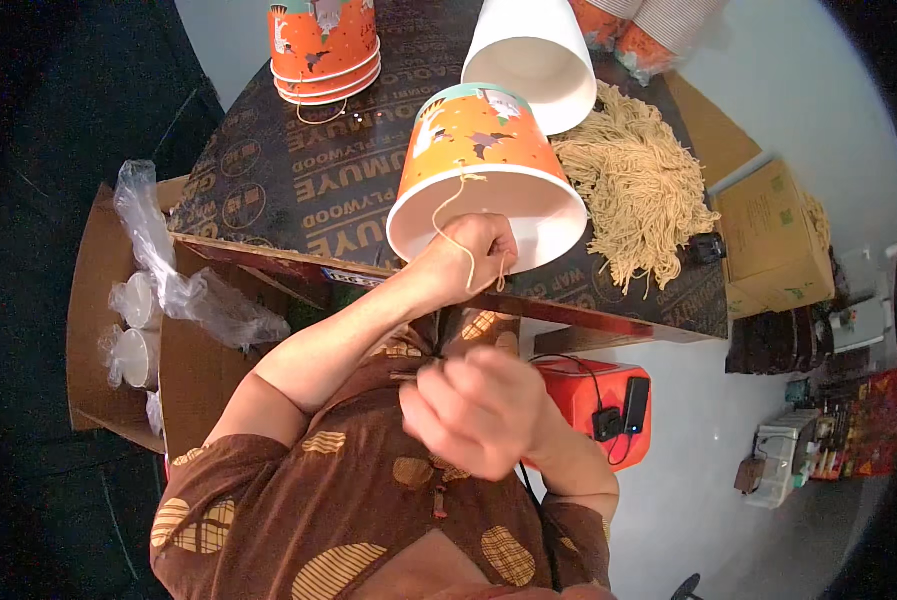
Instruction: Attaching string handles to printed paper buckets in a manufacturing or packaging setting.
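An orange paper bucket (484,135) with a printed pattern and a white rim lies tipped on the table, its mouth toward me. A beige cord (454,235) passes through its side near the rim and hangs across my left wrist. My left hand (479,250) is closed at the bucket's mouth, with a short loop of cord showing below its fingers. Nearer my chest, my right hand (474,415) is blurred, its fingers curled. A thin brownish piece shows beside it, but what that hand holds is not clear.
A pile of cut beige cords (634,185) lies right of the bucket, beside a white bucket (534,65). Stacked orange buckets (324,50) stand at the far left. An open carton (194,375) is left of the table (269,190); a red stool (589,400) stands below its edge.
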A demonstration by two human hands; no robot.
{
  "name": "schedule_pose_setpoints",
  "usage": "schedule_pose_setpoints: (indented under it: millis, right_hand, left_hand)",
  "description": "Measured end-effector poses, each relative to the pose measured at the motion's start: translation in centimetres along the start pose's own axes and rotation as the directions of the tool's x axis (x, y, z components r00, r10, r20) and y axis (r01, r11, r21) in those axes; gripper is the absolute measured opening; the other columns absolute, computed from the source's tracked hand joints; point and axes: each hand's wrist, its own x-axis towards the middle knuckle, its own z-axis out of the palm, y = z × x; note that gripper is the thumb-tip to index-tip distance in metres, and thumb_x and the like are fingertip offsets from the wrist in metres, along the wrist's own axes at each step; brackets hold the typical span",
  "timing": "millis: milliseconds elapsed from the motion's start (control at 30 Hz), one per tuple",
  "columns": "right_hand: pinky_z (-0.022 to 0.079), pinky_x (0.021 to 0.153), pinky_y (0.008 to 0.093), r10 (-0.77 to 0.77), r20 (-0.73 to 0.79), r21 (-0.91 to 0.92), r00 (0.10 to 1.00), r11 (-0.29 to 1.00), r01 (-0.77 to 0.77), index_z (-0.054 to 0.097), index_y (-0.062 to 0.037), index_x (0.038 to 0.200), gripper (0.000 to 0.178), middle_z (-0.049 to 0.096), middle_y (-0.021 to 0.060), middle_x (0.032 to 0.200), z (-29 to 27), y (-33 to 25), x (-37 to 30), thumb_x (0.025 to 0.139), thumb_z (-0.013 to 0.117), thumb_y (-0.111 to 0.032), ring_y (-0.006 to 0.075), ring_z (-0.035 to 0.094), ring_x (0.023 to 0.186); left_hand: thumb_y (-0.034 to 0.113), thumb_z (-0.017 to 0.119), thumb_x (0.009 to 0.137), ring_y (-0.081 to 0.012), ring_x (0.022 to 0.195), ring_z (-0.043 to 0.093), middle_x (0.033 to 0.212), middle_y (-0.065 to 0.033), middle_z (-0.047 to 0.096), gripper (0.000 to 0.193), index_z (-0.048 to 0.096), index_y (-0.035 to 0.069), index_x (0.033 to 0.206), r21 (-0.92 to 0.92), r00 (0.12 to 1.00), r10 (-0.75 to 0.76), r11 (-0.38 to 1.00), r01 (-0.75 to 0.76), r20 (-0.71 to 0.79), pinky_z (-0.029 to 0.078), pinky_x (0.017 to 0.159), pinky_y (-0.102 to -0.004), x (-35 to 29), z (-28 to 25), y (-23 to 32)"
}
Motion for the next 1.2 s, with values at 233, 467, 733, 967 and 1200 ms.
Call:
schedule_pose_setpoints:
  millis: [233, 467, 733, 967, 1200]
  right_hand:
    - [0.048, 0.051, 0.0417, 0.634, -0.342, -0.152, 0.694, 0.691, -0.707, 0.06, -0.0035, 0.098, 0.01, 0.062, 0.0103, 0.068, 0.9, 3.8, -3.3, 0.087, 0.061, -0.004, 0.033, 0.062, 0.058]
    - [0.048, 0.053, 0.0472, 0.855, -0.078, -0.236, 0.513, 0.484, -0.843, 0.057, -0.01, 0.112, 0.022, 0.063, 0.0183, 0.062, 2.1, 5.4, -4.3, 0.09, 0.059, -0.01, 0.0378, 0.065, 0.06]
    - [0.049, 0.054, 0.0483, 0.878, -0.088, -0.094, 0.47, 0.462, -0.882, 0.055, -0.0078, 0.091, 0.008, 0.063, 0.0184, 0.065, 3.0, 6.2, -5.1, 0.087, 0.062, -0.007, 0.0382, 0.065, 0.061]
    - [0.048, 0.053, 0.0447, 0.893, -0.033, 0.124, 0.449, 0.45, -0.885, 0.055, -0.0044, 0.089, 0.008, 0.063, 0.0174, 0.067, 3.4, 5.9, -6.1, 0.084, 0.061, 0.0, 0.0375, 0.065, 0.064]
    - [0.049, 0.056, 0.0409, 0.801, -0.147, 0.029, 0.58, 0.59, -0.807, 0.062, -0.005, 0.092, 0.01, 0.062, 0.0152, 0.078, 2.4, 5.5, -5.1, 0.083, 0.065, -0.001, 0.0344, 0.062, 0.065]
  left_hand:
    - [0.003, 0.063, 0.082, -0.0104, 0.069, 0.055, 0.073, -0.0032, 0.059, 0.003, 0.06, 0.001, 0.081, -0.014, 0.997, -0.066, 0.998, 0.067, 0.049, 0.045, 0.06, -0.0284, 0.0, -0.7, 0.1]
    - [0.002, 0.064, 0.08, -0.0098, 0.067, 0.053, 0.072, -0.0021, 0.058, 0.002, 0.061, 0.002, 0.081, 0.0, 0.998, -0.017, 1.0, 0.017, 0.062, 0.043, 0.058, -0.0277, -0.2, -0.9, -0.4]
    - [0.007, 0.061, 0.08, -0.0238, 0.073, 0.061, 0.077, -0.0134, 0.062, 0.007, 0.061, 0.0, 0.082, -0.001, 0.995, -0.058, 0.998, 0.058, 0.084, 0.047, 0.066, -0.0352, -0.1, -1.1, 0.1]
    - [0.007, 0.061, 0.08, -0.0212, 0.072, 0.059, 0.076, -0.012, 0.062, 0.007, 0.061, 0.001, 0.082, -0.082, 0.985, -0.146, 0.985, 0.153, 0.088, 0.047, 0.065, -0.0346, 0.2, -1.2, -0.2]
    - [0.008, 0.064, 0.079, -0.0179, 0.07, 0.058, 0.074, -0.0093, 0.062, 0.008, 0.061, 0.0, 0.081, -0.056, 0.983, -0.108, 0.992, 0.118, 0.148, 0.046, 0.062, -0.0327, 0.3, -1.8, -0.7]
